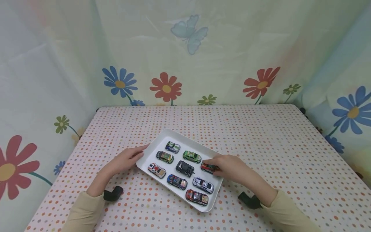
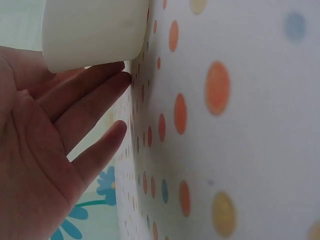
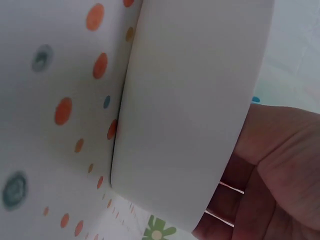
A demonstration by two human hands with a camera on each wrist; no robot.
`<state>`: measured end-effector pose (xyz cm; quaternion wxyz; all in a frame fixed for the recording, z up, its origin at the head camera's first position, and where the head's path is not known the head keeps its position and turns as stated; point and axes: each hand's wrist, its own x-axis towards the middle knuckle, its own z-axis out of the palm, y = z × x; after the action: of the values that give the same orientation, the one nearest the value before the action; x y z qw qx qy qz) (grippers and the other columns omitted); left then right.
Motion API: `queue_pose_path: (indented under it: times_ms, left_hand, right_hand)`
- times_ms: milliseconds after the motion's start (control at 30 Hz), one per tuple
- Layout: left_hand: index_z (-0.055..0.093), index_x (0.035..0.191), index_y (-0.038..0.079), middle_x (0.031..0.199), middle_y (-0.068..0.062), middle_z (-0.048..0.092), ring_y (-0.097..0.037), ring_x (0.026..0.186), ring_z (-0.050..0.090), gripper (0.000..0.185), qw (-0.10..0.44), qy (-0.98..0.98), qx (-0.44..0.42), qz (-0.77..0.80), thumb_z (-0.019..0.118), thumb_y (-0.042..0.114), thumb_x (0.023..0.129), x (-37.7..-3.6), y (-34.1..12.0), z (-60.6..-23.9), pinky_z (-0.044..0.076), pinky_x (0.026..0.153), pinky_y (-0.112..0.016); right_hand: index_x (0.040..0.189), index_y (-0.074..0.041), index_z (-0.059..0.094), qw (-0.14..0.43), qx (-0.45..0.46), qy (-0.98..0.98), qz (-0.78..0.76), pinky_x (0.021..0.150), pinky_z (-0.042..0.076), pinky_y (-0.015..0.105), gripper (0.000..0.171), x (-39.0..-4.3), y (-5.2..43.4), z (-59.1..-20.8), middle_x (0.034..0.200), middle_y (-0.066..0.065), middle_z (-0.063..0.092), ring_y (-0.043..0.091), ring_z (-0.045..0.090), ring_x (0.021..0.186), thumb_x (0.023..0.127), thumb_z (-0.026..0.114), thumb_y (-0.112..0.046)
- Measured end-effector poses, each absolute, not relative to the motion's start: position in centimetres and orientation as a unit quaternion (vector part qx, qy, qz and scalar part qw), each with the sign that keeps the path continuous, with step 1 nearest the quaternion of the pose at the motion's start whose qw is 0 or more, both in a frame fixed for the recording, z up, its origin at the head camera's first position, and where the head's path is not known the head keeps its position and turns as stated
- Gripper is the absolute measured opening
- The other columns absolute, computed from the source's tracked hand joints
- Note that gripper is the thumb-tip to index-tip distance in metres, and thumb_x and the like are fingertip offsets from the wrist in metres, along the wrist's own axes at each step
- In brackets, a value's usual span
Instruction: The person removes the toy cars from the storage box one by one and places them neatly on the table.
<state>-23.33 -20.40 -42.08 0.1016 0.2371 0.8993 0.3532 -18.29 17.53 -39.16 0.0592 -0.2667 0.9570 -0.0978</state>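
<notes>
From the head view, a white tray [image 1: 144, 161] is lying near the bench's [image 1: 261, 135] front edge, carrying nine toy cars. The left hand [image 1: 124, 160] is resting flat against the tray's left rim, its grip wide and holding nothing. The right hand [image 1: 230, 167] is pinching the red toy car [image 1: 206, 167] by the tray's right rim.

The left wrist view is showing straight fingers [image 2: 85, 95] touching the tray's wall [image 2: 95, 30].

The right wrist view is showing the tray's outer wall [image 3: 190, 110] hiding the fingers.
</notes>
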Motion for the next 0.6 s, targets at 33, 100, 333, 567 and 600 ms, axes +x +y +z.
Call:
queue_pose_path:
  times_ms: [33,100,333,567,600]
  left_hand:
    - [0.04,0.143,0.008,0.102,-0.008,0.059,-0.013,0.055,0.043,0.043,0.107,0.898,0.239,0.355,0.043,0.019,0.102,-23.3,-20.4,-42.0,0.043,0.058,-0.031]
    - [0.036,0.145,0.008,0.111,-0.011,0.058,-0.014,0.06,0.046,0.044,0.119,0.891,0.249,0.361,0.04,0.018,0.102,-23.4,-20.4,-42.0,0.045,0.064,-0.033]
    - [0.028,0.147,0.005,0.148,-0.013,0.029,-0.029,0.133,0.029,0.046,0.138,0.866,0.281,0.39,0.037,0.016,0.103,-23.3,-20.6,-42.3,0.025,0.106,-0.046]
    - [0.027,0.148,0.006,0.15,-0.012,0.026,-0.029,0.135,0.023,0.046,0.135,0.857,0.279,0.412,0.036,0.015,0.103,-22.8,-20.8,-42.7,0.021,0.107,-0.046]
    - [0.027,0.148,0.006,0.15,-0.012,0.026,-0.028,0.135,0.023,0.046,0.134,0.856,0.278,0.414,0.036,0.014,0.103,-22.8,-20.8,-42.7,0.021,0.108,-0.046]
  right_hand:
    - [0.118,-0.018,0.067,0.057,-0.268,0.957,-0.092,0.063,0.05,0.029,0.045,-18.3,17.5,-39.2,0.094,0.0,0.065,0.012,0.059,0.079,0.075,0.079,-0.013]
    - [0.119,-0.018,0.067,0.053,-0.269,0.958,-0.083,0.062,0.049,0.028,0.046,-18.4,17.3,-39.2,0.092,-0.001,0.064,0.011,0.058,0.077,0.074,0.079,-0.013]
    - [0.115,-0.013,0.069,0.029,-0.258,0.961,-0.1,0.072,0.053,0.035,0.044,-18.3,17.1,-39.6,0.099,0.005,0.067,0.02,0.062,0.088,0.074,0.077,-0.004]
    - [0.108,-0.005,0.07,0.019,-0.231,0.958,-0.17,0.081,0.051,0.04,0.036,-18.5,16.8,-40.4,0.1,0.009,0.068,0.025,0.063,0.095,0.073,0.077,-0.002]
    - [0.108,-0.004,0.07,0.02,-0.223,0.958,-0.177,0.083,0.051,0.04,0.036,-18.5,16.7,-40.5,0.1,0.009,0.068,0.025,0.062,0.095,0.073,0.078,-0.003]
